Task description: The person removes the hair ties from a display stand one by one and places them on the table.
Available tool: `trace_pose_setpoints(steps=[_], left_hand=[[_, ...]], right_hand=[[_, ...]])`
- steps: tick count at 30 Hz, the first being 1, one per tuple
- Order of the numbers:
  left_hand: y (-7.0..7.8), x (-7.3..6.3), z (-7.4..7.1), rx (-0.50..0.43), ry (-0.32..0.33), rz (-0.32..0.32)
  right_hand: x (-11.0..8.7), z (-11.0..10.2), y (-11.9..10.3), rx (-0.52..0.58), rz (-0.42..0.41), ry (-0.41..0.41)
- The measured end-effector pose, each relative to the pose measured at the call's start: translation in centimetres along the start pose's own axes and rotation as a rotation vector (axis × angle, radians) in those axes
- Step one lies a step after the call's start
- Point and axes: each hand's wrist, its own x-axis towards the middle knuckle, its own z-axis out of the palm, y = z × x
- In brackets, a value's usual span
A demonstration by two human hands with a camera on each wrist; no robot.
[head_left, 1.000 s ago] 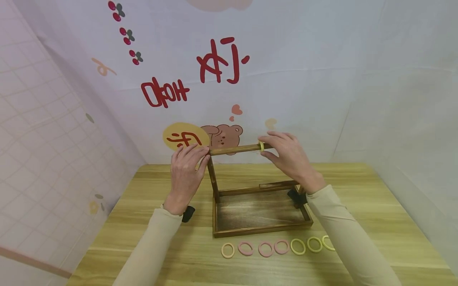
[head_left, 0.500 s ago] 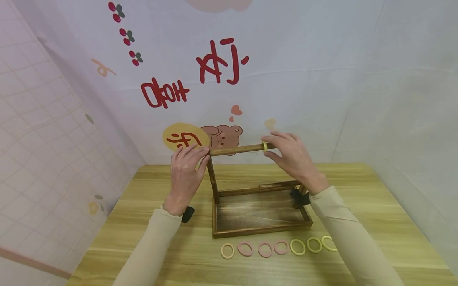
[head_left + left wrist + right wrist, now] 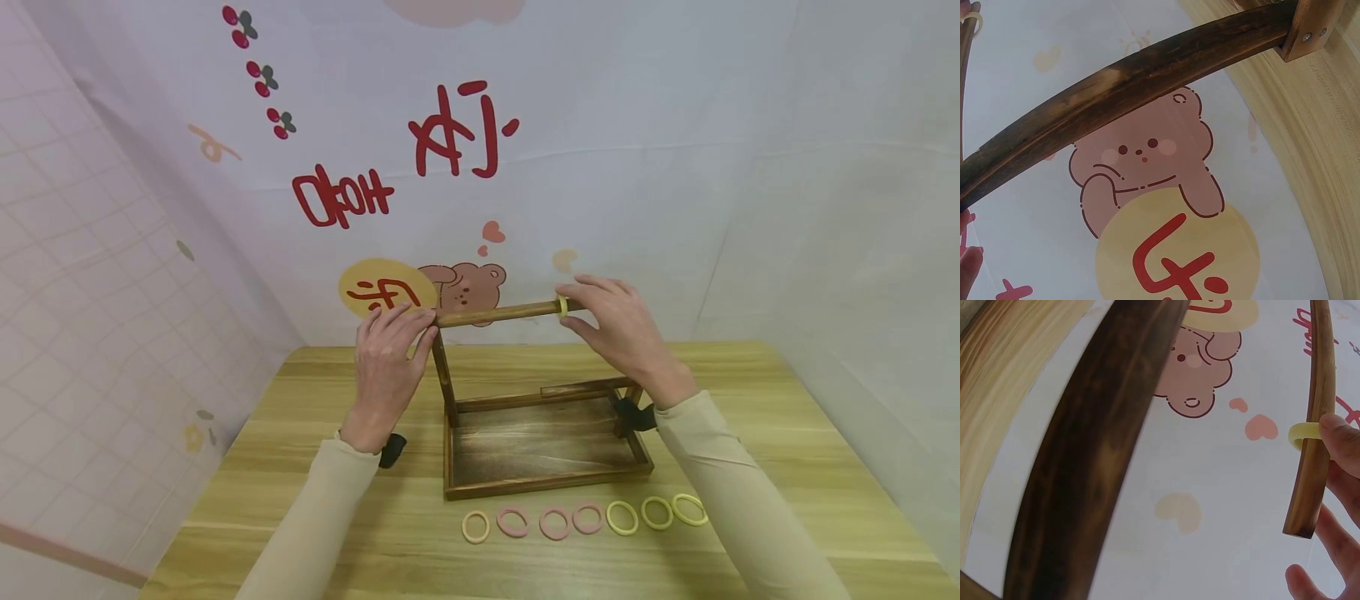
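Observation:
My right hand [image 3: 618, 329] pinches a yellow ring [image 3: 563, 306] between thumb and fingers. That ring encircles the top bar [image 3: 498, 314] of a brown wooden rack, near the bar's free right end, which shows in the right wrist view beyond the ring [image 3: 1304, 432]. My left hand [image 3: 390, 362] holds the rack's upper left corner, fingertips and thumb where the bar meets the upright post [image 3: 445, 367]. In the left wrist view only a thumb [image 3: 969, 265] and a fingertip show at the left edge, beside the dark post [image 3: 1122, 87].
The rack's shallow tray base [image 3: 540, 483] stands on the wood-grain table [image 3: 360, 542]. In front of it lie a row of rings: an orange one [image 3: 464, 527], pink ones [image 3: 555, 536] and yellow ones [image 3: 656, 524]. A printed cloth [image 3: 637, 192] hangs behind.
My right hand has slid the yellow ring a little to the right along the bar, toward its free end. My left hand stays at the corner.

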Motion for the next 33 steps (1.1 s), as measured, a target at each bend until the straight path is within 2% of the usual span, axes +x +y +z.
trace_pose_setpoints(steps=[9,17,27,33], left_hand=[[0.0,-0.1,-0.1,0.001,0.006,0.003],[0.0,-0.1,-0.1,-0.004,0.007,0.002],[0.0,-0.1,-0.2,-0.004,0.012,0.004],[0.0,0.0,-0.1,-0.001,0.007,0.007]], right_hand=[[-0.2,-0.1,0.2,0.003,0.024,-0.018],[-0.5,-0.3,0.4,0.006,0.012,0.012],[-0.9,-0.7,0.6,0.011,0.039,-0.021],[-1.1,-0.8,1.1,0.009,0.045,-0.012]])
